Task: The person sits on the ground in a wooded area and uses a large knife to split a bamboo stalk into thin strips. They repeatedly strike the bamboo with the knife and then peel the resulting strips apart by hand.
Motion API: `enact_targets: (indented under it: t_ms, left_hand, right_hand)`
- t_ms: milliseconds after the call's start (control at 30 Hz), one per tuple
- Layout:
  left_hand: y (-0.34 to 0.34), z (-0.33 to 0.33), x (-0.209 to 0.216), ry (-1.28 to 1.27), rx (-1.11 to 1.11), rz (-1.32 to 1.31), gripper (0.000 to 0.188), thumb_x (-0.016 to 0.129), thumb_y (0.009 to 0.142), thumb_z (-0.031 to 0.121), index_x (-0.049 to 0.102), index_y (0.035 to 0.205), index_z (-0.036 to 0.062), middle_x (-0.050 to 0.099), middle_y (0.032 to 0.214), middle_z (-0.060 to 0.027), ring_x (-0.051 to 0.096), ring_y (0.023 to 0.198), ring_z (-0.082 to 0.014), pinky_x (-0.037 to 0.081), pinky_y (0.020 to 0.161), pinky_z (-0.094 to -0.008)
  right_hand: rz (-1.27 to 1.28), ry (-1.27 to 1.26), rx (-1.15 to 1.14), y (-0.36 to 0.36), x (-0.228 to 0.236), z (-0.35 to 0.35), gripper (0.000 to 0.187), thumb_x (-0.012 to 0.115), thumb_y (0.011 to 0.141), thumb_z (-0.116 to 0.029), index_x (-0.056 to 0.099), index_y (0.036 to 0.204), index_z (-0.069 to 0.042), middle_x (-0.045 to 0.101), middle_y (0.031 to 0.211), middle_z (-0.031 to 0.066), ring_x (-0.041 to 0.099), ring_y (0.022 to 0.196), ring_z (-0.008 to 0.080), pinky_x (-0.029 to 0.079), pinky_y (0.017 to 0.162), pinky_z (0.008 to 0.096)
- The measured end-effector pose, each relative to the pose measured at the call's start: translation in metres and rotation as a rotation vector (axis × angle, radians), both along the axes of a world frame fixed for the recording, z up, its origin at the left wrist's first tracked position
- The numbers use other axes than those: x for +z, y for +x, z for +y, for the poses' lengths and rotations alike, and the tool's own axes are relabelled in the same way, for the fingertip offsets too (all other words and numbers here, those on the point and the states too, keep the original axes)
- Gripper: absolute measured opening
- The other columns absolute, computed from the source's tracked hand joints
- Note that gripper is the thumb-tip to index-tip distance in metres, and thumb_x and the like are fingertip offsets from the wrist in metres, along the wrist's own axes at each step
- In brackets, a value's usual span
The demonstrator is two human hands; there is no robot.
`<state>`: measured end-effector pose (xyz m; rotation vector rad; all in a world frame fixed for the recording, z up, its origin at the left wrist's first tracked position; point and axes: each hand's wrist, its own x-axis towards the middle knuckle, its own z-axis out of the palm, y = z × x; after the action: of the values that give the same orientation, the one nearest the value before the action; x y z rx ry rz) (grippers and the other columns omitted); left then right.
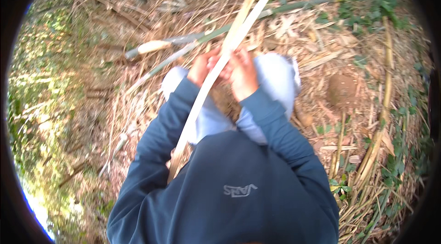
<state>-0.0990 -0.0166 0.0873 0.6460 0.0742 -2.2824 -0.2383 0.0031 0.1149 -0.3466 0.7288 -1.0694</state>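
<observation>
A long pale bamboo strip (pixel 209 82) slants from beside my left side up past my knees. Beyond my hands it shows as two tails that spread apart toward the far edge. My left hand (pixel 200 67) is closed at the strip from the left, its fingertips partly covered by it. From the other side my right hand (pixel 242 73) closes on the strip, thumb and fingers bent near the place where the tails part. Both hands meet just above my knees, slightly blurred.
Green bamboo poles (pixel 183 40) lie across the litter beyond my knees. Dry stalks (pixel 374 145) and green vines (pixel 398 170) run along the right. A brown rounded lump (pixel 342 90) sits on the ground right of my light trousers (pixel 278 76). Foliage (pixel 41 87) fills the left.
</observation>
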Motion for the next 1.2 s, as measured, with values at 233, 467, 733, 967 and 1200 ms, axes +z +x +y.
enact_targets:
  t_ms: [233, 467, 733, 967, 1200]
  left_hand:
    - [0.022, 0.002, -0.046, -0.328, -0.119, -0.222, 0.046, 0.037, 0.100, 0.039, 0.059, 0.105, -0.0012, 0.067, 0.085, -0.0104, 0.065, 0.066, -0.0192, 0.054, 0.062, -0.0277]
    - [0.013, -0.003, -0.010, -0.141, -0.134, -0.488, 0.033, 0.040, 0.099, 0.035, 0.045, 0.086, 0.0059, 0.028, 0.054, 0.0062, 0.024, 0.038, -0.0058, 0.024, 0.032, -0.0225]
    - [0.003, -0.005, 0.017, -0.148, -0.038, -0.529, 0.031, 0.038, 0.100, 0.035, 0.040, 0.083, 0.0090, 0.026, 0.053, 0.0083, 0.022, 0.038, -0.0019, 0.021, 0.030, -0.0173]
    - [-0.013, -0.024, 0.009, -0.260, -0.086, -0.486, 0.035, 0.036, 0.100, 0.037, 0.043, 0.085, 0.0056, 0.030, 0.054, 0.0066, 0.024, 0.038, -0.0034, 0.023, 0.030, -0.0185]
    - [0.000, -0.016, 0.012, -0.347, -0.383, -0.679, 0.048, 0.045, 0.096, 0.045, 0.059, 0.108, 0.0011, 0.064, 0.094, -0.0121, 0.061, 0.079, -0.0144, 0.052, 0.068, -0.0277]
  right_hand:
    - [0.087, -0.063, -0.003, -0.010, 0.026, 0.011, 0.017, 0.043, 0.099, -0.022, 0.044, 0.107, -0.007, 0.065, 0.085, 0.0206, 0.068, 0.075, 0.0297, 0.058, 0.068, 0.0365]
    - [0.147, -0.265, -0.131, -0.039, 0.098, 0.057, 0.019, 0.040, 0.101, -0.020, 0.044, 0.102, -0.001, 0.064, 0.085, 0.0199, 0.067, 0.077, 0.0276, 0.057, 0.072, 0.0372]
    - [0.297, -0.313, 0.309, -0.046, 0.101, 0.085, 0.029, 0.036, 0.102, -0.019, 0.049, 0.109, 0.005, 0.063, 0.094, 0.0225, 0.066, 0.092, 0.0287, 0.058, 0.074, 0.0420]
    - [-0.092, -0.125, 0.337, -0.002, 0.044, 0.083, 0.025, 0.037, 0.101, -0.020, 0.048, 0.110, 0.001, 0.062, 0.105, 0.0245, 0.063, 0.101, 0.0276, 0.051, 0.086, 0.0384]
    - [-0.036, -0.201, 0.360, -0.002, -0.002, 0.031, 0.023, 0.040, 0.100, -0.021, 0.048, 0.111, -0.003, 0.063, 0.102, 0.0216, 0.064, 0.098, 0.0285, 0.054, 0.083, 0.0379]
